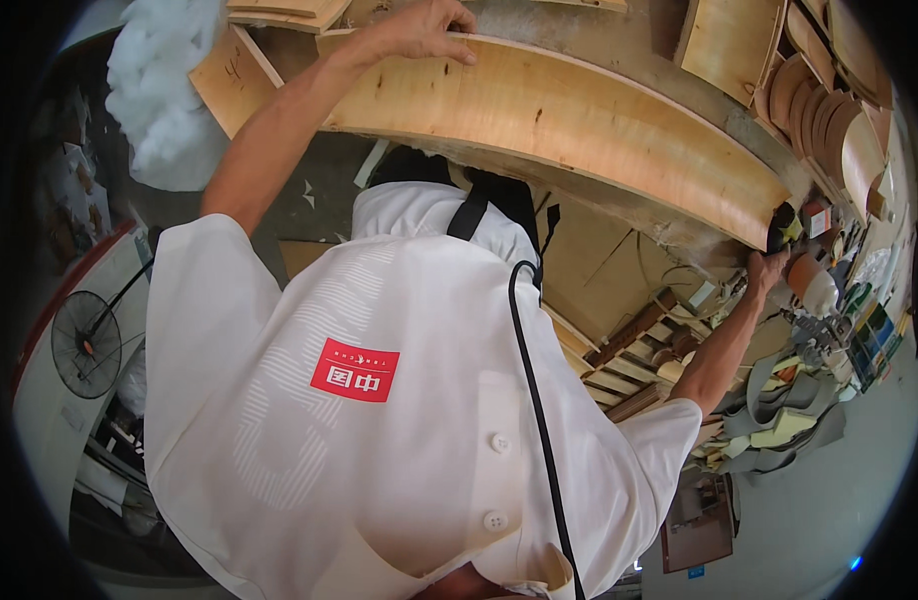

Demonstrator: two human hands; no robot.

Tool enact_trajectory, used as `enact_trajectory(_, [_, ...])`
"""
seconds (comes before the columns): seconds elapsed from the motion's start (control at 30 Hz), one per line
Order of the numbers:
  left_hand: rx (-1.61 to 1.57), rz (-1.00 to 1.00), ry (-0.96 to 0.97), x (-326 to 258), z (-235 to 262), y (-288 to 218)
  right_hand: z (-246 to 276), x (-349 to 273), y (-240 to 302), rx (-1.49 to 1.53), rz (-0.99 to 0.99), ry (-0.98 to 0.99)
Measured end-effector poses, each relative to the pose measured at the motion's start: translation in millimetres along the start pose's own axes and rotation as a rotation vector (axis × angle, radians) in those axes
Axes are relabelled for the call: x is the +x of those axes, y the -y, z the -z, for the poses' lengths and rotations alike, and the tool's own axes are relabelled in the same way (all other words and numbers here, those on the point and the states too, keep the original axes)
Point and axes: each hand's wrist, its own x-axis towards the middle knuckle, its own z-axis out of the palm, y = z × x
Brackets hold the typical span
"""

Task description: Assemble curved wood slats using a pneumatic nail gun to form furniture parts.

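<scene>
A long pale plywood board (569, 115), bowed by the lens, stretches across the bench before me. At its top edge, left of the middle, my left hand (424, 30) grips with the fingers over the edge and the thumb by the face. My right arm reaches out to the board's far right end. There my right hand (769, 268) is closed next to a small rounded black and yellow thing (782, 228). Its fingers are partly hidden, and what they hold is too small to make out.
Curved plywood pieces (844, 145) are stacked at the right, beside a flat panel (731, 45). Another plywood piece (234, 80) and white fluffy stuffing (164, 95) lie at the left. A fan (87, 343) stands lower left. A black cord (531, 370) hangs down my shirt.
</scene>
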Motion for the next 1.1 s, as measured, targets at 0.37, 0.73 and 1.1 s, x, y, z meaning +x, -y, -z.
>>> enact_trajectory(0.37, [-0.042,-0.108,-0.062,-9.1,1.2,6.7,71.9,-61.2,57.0,0.249,-0.31,-0.128])
enact_trajectory(0.73, [0.014,-0.288,0.104,8.6,3.8,17.4,113.0,-269.3,178.9,0.971,-0.539,-0.193])
enact_trajectory(1.1, [-0.047,-0.323,0.267,27.6,2.7,22.4,30.6,-360.4,418.7,1.111,-0.149,0.108])
